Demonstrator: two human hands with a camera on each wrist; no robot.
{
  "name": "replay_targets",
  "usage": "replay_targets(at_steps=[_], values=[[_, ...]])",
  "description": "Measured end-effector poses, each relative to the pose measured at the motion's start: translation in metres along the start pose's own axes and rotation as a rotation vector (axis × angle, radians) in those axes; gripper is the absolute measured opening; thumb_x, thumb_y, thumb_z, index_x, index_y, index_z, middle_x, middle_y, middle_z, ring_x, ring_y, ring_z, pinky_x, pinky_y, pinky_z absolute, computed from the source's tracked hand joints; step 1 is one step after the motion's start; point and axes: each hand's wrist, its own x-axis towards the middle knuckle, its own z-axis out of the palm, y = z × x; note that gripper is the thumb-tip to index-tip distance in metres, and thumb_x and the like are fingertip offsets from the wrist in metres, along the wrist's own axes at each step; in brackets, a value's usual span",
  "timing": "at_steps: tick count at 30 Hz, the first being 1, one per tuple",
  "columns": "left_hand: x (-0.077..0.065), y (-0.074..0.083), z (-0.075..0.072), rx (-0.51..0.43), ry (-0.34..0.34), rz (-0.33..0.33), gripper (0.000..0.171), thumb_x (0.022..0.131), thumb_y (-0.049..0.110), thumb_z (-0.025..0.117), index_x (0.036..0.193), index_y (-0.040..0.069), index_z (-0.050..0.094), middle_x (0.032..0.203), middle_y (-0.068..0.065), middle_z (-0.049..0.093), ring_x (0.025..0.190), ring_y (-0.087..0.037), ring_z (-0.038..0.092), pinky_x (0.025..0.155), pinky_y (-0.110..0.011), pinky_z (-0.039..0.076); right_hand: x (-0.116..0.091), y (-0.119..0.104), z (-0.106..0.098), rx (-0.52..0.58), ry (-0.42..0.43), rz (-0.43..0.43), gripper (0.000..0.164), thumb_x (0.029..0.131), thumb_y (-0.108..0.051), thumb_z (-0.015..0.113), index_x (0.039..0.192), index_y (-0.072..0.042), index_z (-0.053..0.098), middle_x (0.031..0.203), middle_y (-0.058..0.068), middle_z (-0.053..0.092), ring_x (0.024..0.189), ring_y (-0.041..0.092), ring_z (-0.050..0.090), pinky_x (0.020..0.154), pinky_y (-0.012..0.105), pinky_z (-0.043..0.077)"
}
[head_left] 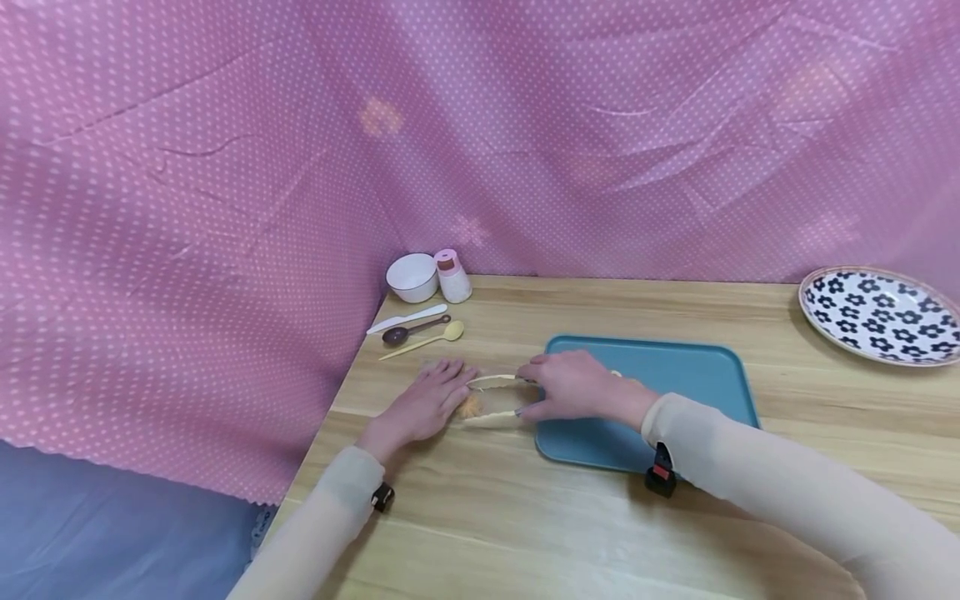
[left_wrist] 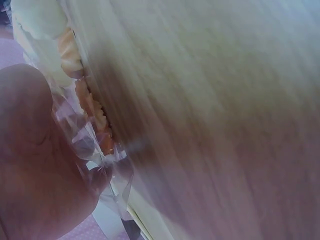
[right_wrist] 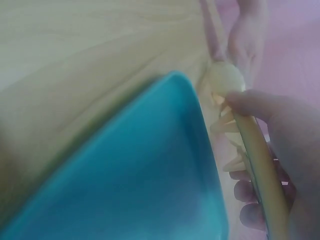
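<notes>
My right hand (head_left: 573, 385) grips a pair of pale yellow tongs (head_left: 491, 381) over the left part of the blue tray. The two arms of the tongs are spread and point left. In the right wrist view, the tongs (right_wrist: 264, 170) show a rounded end and prongs. Between the ends lies an orange ridged piece of food (head_left: 470, 406) on a clear plastic bag. My left hand (head_left: 427, 404) rests with outstretched fingers at the bag. In the left wrist view, the crinkled bag (left_wrist: 82, 135) is right beside the thumb (left_wrist: 25, 110), with orange ridged pieces (left_wrist: 92, 110) in it.
A blue tray (head_left: 675, 367) lies under my right forearm. Left behind are a yellow spoon (head_left: 452, 331), a brown spoon (head_left: 395, 336), a white knife (head_left: 408, 317), a white bowl (head_left: 412, 279) and a pink-lidded jar (head_left: 454, 283). A flower-patterned plate (head_left: 881, 317) stands far right.
</notes>
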Motion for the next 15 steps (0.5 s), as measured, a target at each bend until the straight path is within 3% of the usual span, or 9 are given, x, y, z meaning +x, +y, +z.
replay_targets(at_steps=[15], values=[[-0.0003,-0.0014,0.0013,-0.034,-0.014,-0.023,0.061,0.109,0.055,0.016,0.162,0.026,0.024,0.171,-0.004,0.018,0.161,-0.032,0.012,0.132,-0.056,0.011,0.0051,-0.0067,0.0083,0.004,0.049,-0.069,0.050,0.088,-0.058,0.069,0.121,-0.021,0.072,0.100,-0.004,0.074,0.071,0.006,0.056,0.062,0.029,0.051]])
